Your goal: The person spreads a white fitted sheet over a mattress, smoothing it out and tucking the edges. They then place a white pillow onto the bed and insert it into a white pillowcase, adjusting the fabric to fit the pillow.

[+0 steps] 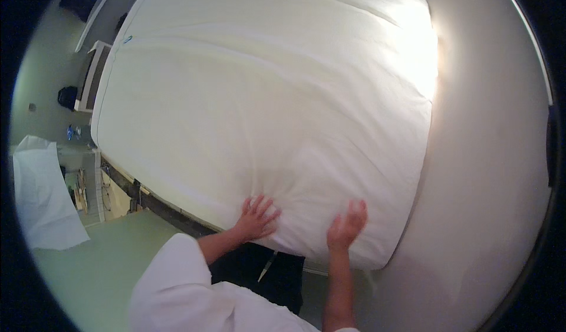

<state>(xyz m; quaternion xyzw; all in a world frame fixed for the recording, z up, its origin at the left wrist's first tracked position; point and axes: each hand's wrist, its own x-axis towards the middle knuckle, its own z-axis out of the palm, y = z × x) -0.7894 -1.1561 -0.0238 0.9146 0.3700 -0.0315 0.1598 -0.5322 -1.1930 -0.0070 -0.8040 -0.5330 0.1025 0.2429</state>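
A mattress under a white fitted sheet (212, 106) fills most of the view, with soft creases running across it. My left hand (256, 217) rests on the near side of the sheet, fingers spread, and small wrinkles gather around the fingertips. To its right, my right hand (348, 226) is at the sheet near the corner by the wall. It is blurred, with the thumb apart from the fingers and nothing visible in it. Whether that hand presses the cloth or hovers just above it, I cannot tell.
A pale wall (482, 155) runs close along the mattress's right side. The dark bed frame (177, 215) shows below the near left edge. White cloth (46, 199) hangs at the far left, above the greenish floor (115, 252). A dark round object (67, 98) lies beyond the mattress.
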